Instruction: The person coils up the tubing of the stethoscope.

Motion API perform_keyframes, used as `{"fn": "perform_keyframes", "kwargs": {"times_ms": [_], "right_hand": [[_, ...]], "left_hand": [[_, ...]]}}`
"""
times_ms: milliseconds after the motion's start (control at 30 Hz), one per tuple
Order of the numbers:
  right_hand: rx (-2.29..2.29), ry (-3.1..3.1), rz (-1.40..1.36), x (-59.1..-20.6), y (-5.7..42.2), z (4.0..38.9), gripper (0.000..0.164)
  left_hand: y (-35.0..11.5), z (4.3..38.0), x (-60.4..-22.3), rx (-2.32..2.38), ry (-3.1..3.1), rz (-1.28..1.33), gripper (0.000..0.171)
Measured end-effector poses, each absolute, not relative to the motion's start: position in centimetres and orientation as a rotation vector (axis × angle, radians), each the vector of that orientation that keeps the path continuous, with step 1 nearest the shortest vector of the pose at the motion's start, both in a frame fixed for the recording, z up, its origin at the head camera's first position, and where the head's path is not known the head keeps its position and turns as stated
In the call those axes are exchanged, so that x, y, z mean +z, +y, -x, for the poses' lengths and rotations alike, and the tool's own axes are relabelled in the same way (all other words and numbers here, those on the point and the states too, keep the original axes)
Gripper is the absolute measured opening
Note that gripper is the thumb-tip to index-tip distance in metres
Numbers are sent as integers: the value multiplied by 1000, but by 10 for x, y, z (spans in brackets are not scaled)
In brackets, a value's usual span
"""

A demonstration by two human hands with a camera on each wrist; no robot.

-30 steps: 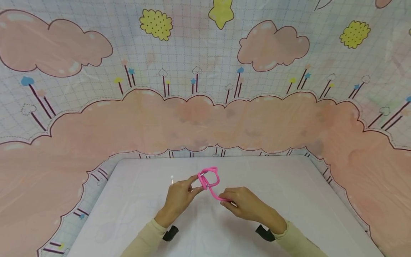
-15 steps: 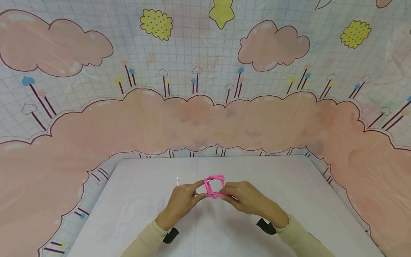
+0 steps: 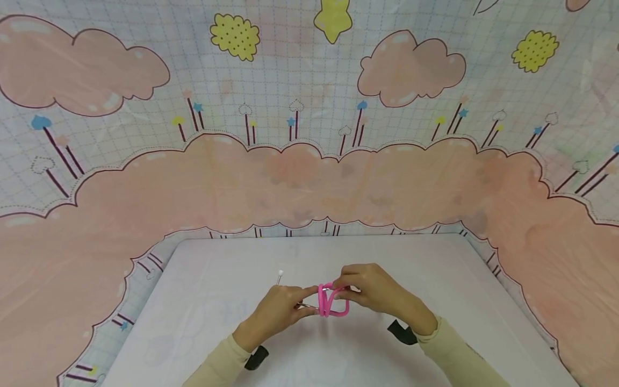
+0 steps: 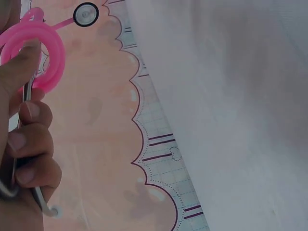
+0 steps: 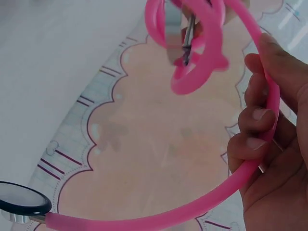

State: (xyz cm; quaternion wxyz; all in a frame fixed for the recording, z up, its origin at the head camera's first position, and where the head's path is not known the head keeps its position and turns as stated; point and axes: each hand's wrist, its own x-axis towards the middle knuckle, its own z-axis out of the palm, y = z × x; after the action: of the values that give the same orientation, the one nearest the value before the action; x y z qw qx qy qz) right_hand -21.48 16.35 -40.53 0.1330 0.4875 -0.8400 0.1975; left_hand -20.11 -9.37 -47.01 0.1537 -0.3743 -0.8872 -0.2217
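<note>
A pink stethoscope is held above the table between both hands. My left hand [image 3: 278, 312] grips its metal ear tubes [image 4: 27, 91], fingers curled round them in the left wrist view. One white ear tip [image 3: 280, 273] sticks up behind that hand. Pink tubing [image 3: 321, 301] is looped round the ear tubes just past the left fingertips. My right hand [image 3: 377, 290], at the right of the loops, holds the tube's free length [image 5: 273, 96] between thumb and curled fingers. The round, black-rimmed chest piece [image 5: 24, 199] hangs at the end of that length; the head view does not show it clearly.
The white table [image 3: 217, 258] lies under the hands. A patterned cloth [image 3: 309, 183] with clouds and stars rises behind it and runs down both sides. Dark pieces [image 3: 256, 357] sit beneath both wrists.
My right hand has carried the tube end from below the loops up over their right side, adding to the winding. The left hand and the loops have shifted right and down.
</note>
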Motion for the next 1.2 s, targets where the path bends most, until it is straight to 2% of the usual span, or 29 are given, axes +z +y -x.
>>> {"fn": "perform_keyframes", "kwargs": {"times_ms": [333, 633, 933, 1200], "right_hand": [[657, -2481, -1466, -405, 165, 221, 18], [980, -2449, -1541, -414, 170, 239, 17], [1223, -2368, -1501, -428, 168, 250, 13], [1389, -2424, -1306, -427, 159, 238, 14]], "left_hand": [[-95, 196, -465, -624, -2542, 1224, 48], [-94, 192, -459, -673, -2408, 1370, 45], [-90, 191, -452, -813, -2318, 1383, 42], [-91, 191, -451, -952, -2335, 1329, 64]]}}
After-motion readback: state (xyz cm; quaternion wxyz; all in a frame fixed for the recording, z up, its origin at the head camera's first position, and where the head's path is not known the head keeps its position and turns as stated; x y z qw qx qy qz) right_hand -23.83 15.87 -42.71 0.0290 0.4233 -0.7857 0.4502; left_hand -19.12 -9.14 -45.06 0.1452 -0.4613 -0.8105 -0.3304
